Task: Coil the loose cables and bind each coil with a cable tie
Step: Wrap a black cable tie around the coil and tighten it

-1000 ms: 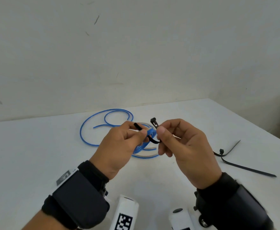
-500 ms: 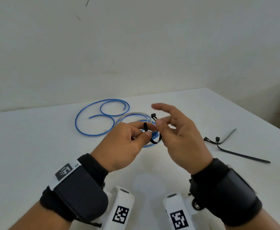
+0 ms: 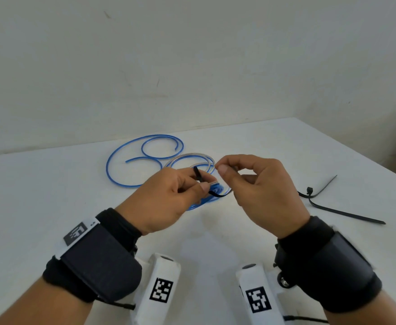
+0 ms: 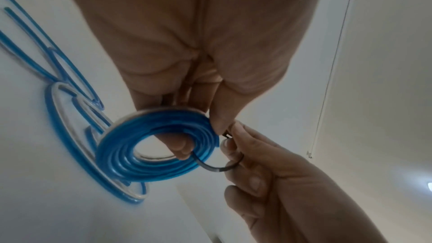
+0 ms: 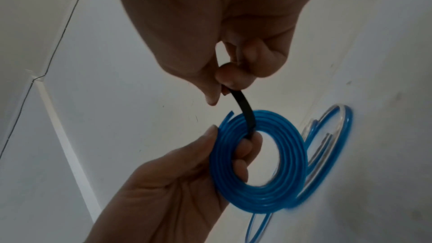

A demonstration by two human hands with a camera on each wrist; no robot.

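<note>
Hands — left (image 3: 166, 198) gripping one blue coil (image 5: 257, 163), right (image 3: 260, 191) pinching its black tie (image 5: 243, 106).

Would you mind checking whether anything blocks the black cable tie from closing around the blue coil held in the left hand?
Nothing visible does. The cable tie already passes through the blue coil, which the left hand grips, while the right hand pinches its other end. Whether the tail has entered the head is hidden by the fingers.

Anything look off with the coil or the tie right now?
Mostly fine. One cut end of the blue coil sticks out past the winding beside the black cable tie, near the left hand. The right hand pinches the tie.
</note>
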